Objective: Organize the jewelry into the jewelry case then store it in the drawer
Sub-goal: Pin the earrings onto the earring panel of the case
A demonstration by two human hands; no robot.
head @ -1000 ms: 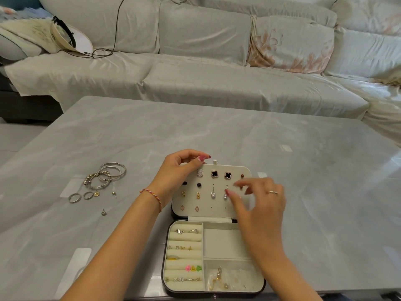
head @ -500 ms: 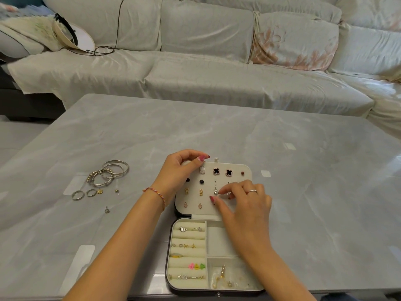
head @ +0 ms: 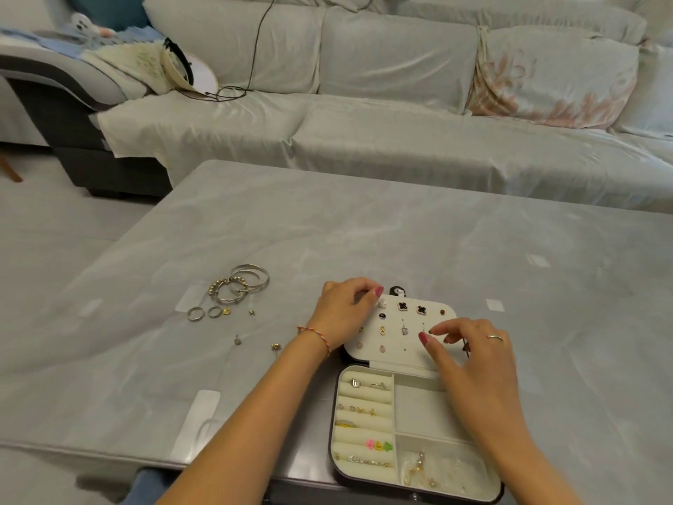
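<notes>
Fingers: left hand (head: 346,310) grips earring panel (head: 400,333), right hand (head: 473,353) loosely curled | clover studs (head: 402,305): 2 | loose rings (head: 195,314): 2

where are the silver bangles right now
In the head view, the stacked silver bangles lie on the grey marble table, left of the open jewelry case and the left hand, just beyond two small silver rings.

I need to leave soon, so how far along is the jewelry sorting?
Partly done. The open jewelry case already has rings in its rolls and studs on the earring panel. Right now the left hand grips the panel's top corner while the right hand works at an earring there. Still on the table: the bangles, two loose rings and a few small pieces. Closing and storing remain.
</notes>
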